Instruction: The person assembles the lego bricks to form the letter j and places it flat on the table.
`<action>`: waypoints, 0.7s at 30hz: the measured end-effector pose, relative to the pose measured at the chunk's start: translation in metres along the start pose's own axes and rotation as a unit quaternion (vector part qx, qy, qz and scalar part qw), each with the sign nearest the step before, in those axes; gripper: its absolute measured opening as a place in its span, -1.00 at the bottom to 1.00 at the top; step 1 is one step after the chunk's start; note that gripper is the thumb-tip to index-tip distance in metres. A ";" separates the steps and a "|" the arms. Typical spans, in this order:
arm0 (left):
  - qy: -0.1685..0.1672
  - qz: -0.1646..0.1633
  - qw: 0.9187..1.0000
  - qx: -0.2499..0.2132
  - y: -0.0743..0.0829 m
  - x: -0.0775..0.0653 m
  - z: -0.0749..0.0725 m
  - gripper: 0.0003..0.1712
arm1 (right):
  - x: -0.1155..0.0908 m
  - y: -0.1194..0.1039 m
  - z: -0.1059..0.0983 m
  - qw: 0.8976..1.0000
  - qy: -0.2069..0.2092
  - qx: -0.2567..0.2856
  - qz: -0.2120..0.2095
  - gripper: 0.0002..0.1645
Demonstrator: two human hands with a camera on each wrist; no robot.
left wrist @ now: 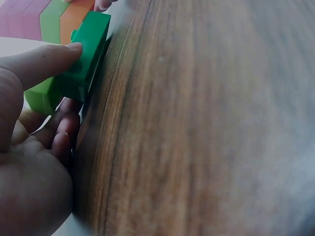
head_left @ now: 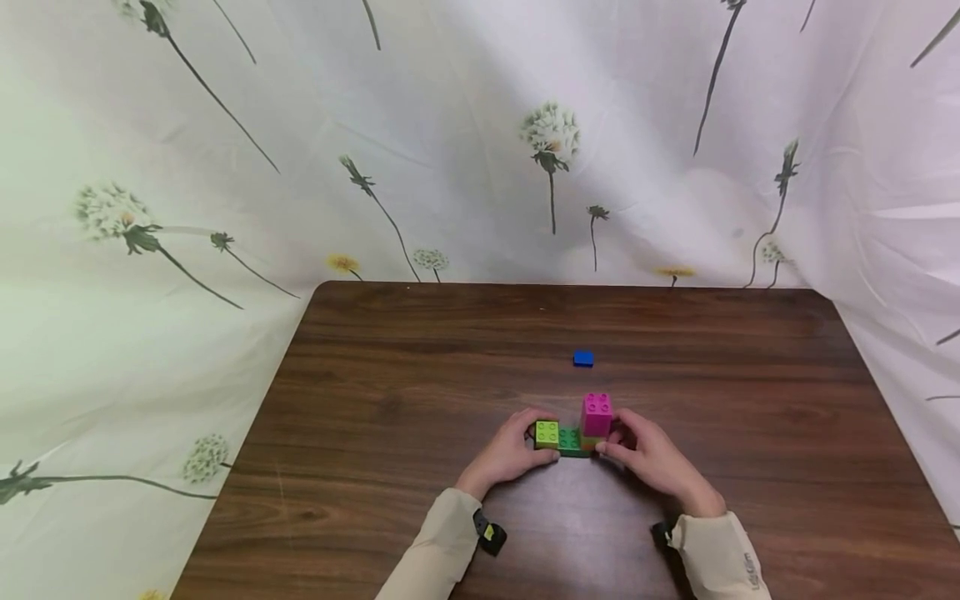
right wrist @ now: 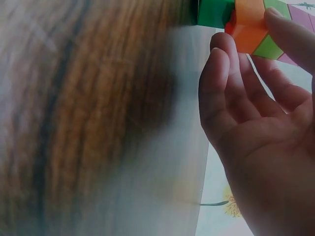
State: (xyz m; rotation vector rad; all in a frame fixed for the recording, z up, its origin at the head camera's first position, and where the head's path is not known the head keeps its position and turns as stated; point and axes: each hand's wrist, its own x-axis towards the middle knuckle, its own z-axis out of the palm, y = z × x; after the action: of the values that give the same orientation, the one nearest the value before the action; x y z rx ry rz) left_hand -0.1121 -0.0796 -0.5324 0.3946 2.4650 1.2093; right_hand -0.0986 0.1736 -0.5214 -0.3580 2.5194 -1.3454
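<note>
A structure of toy building bricks sits between the two hands on the wooden table. Its long dark green brick (head_left: pixel 568 440) lies at the bottom. On the left end is a lime brick (head_left: pixel 547 433); on the right end an orange brick (right wrist: pixel 249 19), another lime brick (right wrist: pixel 268 45) and pink bricks (head_left: pixel 597 414) rise as a tower. My left hand (head_left: pixel 512 450) grips the left end, thumb on the green brick's near side and fingers behind. At the tower's foot, my right hand (head_left: pixel 647 452) pinches the orange and lime bricks between thumb and fingers.
A small blue brick (head_left: pixel 582 358) lies on the table (head_left: pixel 420 358) beyond the structure. Behind the table's far edge hangs a white cloth (head_left: pixel 465 167) printed with dandelions. Both wrists wear dark straps over light sleeves.
</note>
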 end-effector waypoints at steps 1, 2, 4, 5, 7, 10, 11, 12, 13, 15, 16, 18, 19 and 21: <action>0.001 0.002 1.000 0.000 0.000 0.000 0.000 -0.45 | 0.000 0.000 0.000 1.000 -0.001 0.001 0.003 -0.66; 0.001 0.004 1.000 -0.001 -0.001 0.000 0.000 -0.46 | 0.000 0.000 0.000 1.000 -0.002 0.003 0.007 -0.65; 0.002 0.007 1.000 -0.004 -0.001 0.000 0.000 -0.46 | 0.000 0.001 -0.001 1.000 -0.004 0.004 0.014 -0.63; 0.003 0.006 1.000 -0.004 -0.001 0.000 0.000 -0.46 | 0.000 0.001 -0.001 1.000 -0.005 0.006 0.020 -0.62; 0.002 0.006 1.000 -0.005 -0.001 0.000 0.000 -0.46 | 0.001 0.001 -0.001 1.000 -0.008 0.008 0.029 -0.60; 0.000 0.005 1.000 -0.005 -0.001 0.000 0.000 -0.44 | 0.001 0.000 -0.003 0.999 -0.018 0.016 0.039 -0.57; 0.000 0.005 1.000 -0.005 -0.001 0.000 0.000 -0.44 | 0.002 0.000 -0.004 0.999 -0.021 0.020 0.041 -0.56; 0.000 0.004 1.000 -0.006 0.000 0.000 0.000 -0.42 | 0.002 0.000 -0.005 0.998 -0.025 0.024 0.043 -0.54; 0.000 0.003 1.000 -0.005 0.000 0.000 0.000 -0.41 | 0.003 0.000 -0.006 0.998 -0.027 0.027 0.045 -0.53; 0.000 0.001 1.000 -0.008 0.000 0.000 0.000 -0.38 | 0.003 0.000 -0.007 0.998 -0.034 0.030 0.048 -0.50; 0.000 0.001 1.000 -0.009 0.000 0.000 0.000 -0.37 | 0.004 0.000 -0.007 0.998 -0.036 0.029 0.048 -0.49; -0.002 -0.002 1.000 -0.012 0.000 0.000 0.000 -0.33 | 0.005 0.001 -0.008 0.998 -0.039 0.030 0.048 -0.49; -0.003 -0.003 1.000 -0.014 0.000 0.000 0.000 -0.32 | 0.006 0.001 -0.008 0.998 -0.041 0.029 0.049 -0.49; -0.003 -0.004 1.000 -0.015 0.000 -0.001 0.000 -0.29 | 0.008 0.002 -0.007 0.997 -0.044 0.033 0.050 -0.50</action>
State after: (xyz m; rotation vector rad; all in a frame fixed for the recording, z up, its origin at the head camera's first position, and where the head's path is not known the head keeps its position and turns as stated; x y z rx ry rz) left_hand -0.1117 -0.0801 -0.5323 0.3798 2.4384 1.2400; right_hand -0.1084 0.1779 -0.5200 -0.2684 2.3818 -1.3421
